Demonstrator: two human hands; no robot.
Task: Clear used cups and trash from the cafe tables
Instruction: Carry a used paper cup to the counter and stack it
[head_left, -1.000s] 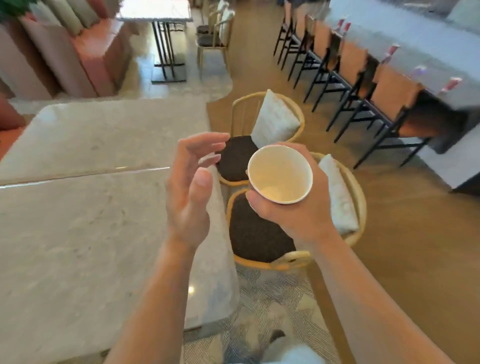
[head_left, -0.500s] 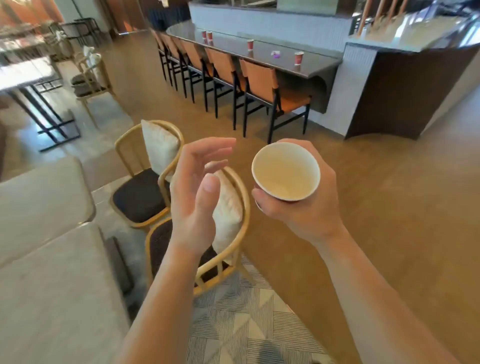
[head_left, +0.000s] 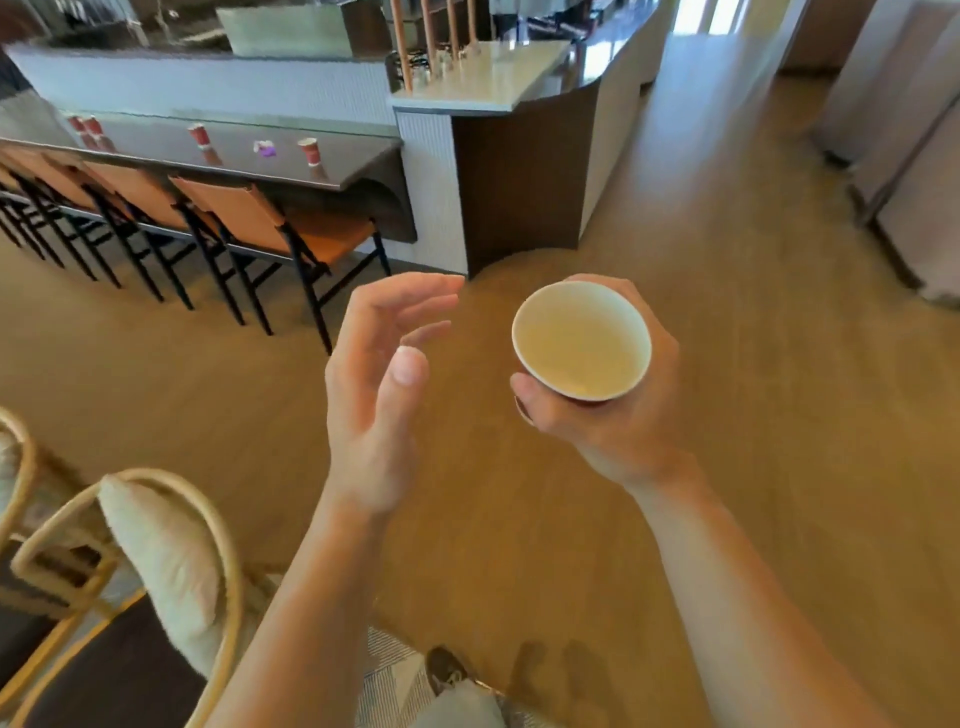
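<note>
Here, a used paper cup (head_left: 581, 340) is held in the right hand (head_left: 618, 421) above the wooden floor (head_left: 753, 322).
The right hand's fingers and thumb curl round the cup's wall, its pale inside facing the camera. The left hand (head_left: 379, 395) holds nothing, its fingers loosely bent, apart from the cup. On the long counter (head_left: 156, 143) behind stand several red cups (head_left: 310, 151) and a small purple thing (head_left: 266, 149), perhaps crumpled trash; it is too blurred to tell.

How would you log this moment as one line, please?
phase: carrying | right hand: holds paper cup | left hand: open, empty | bar counter: red cups standing, uncollected
</note>
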